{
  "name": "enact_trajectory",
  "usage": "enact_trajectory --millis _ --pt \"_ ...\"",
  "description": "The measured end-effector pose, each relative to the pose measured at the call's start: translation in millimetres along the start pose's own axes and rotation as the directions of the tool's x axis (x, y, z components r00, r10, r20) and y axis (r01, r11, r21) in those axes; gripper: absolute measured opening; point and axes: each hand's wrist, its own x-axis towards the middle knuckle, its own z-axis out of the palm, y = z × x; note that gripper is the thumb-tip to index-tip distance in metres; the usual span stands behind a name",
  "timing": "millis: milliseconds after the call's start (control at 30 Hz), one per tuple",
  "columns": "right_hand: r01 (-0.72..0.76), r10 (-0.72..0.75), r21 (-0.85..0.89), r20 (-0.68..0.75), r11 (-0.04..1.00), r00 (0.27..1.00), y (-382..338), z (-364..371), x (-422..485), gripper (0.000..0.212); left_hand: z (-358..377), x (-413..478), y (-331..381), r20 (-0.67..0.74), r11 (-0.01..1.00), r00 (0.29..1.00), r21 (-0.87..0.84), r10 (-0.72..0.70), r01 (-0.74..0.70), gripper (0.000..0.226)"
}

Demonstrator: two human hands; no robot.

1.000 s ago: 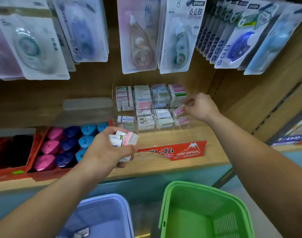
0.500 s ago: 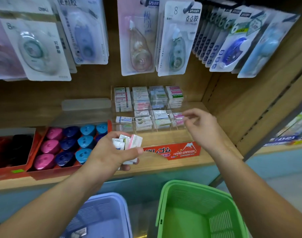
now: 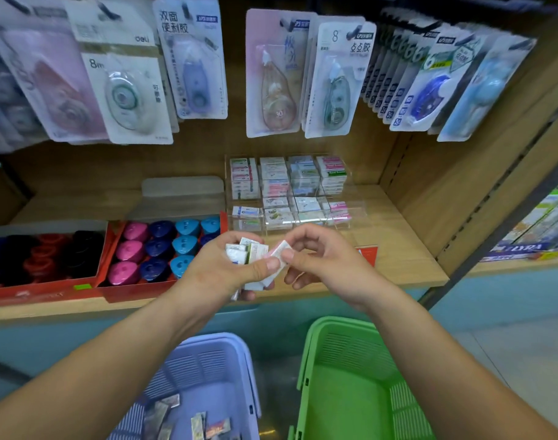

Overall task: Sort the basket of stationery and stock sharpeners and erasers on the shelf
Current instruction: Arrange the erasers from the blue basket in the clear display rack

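Note:
My left hand grips a bunch of small wrapped erasers in front of the shelf edge. My right hand has come up against it, thumb and forefinger pinching one pink-and-white eraser at the right side of the bunch. Behind the hands a clear acrylic eraser display holds stacked erasers in its compartments. To its left a red tray holds pink, dark blue and light blue sharpeners. Below, a purple basket contains several loose wrapped items.
A green basket stands to the right of the purple one. Blister packs of correction tape hang above the shelf. A second red tray with dark and red items is at the left. The wooden shelf ends in a side wall at right.
My right hand left an eraser in the display's right compartment, drew back to my left hand, and now pinches another eraser from the bunch. The view has tilted downward.

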Motion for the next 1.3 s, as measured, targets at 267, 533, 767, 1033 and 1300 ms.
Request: enact_trajectory --millis 267,533,767,1033,1300 --pt "-0.033 0.044 0.188 -0.051 0.982 0.998 -1 13 1 0.015 -7 1 -1 -0.036 0.998 0.999 0.057 0.026 -0.024 0.045" --pt "0.039 -0.029 0.140 -0.071 0.989 0.997 3 8 -1 0.016 -15 1 1 -0.045 0.995 0.999 0.099 -0.013 0.017 0.053" --pt "-0.004 0.029 0.171 -0.148 0.985 0.989 4 11 -4 0.032 -15 -1 1 -0.050 0.993 0.999 0.113 -0.013 0.019 0.049" --pt "-0.010 0.028 0.126 -0.138 0.992 0.990 16 8 -8 0.020 -12 1 -2 -0.056 0.988 0.997 0.145 -0.049 0.057 0.046" --pt "-0.033 0.059 0.102 -0.268 0.994 0.962 40 -15 -2 0.023 -21 8 -8 -0.076 0.968 0.989 0.208 -0.125 0.139 0.042"
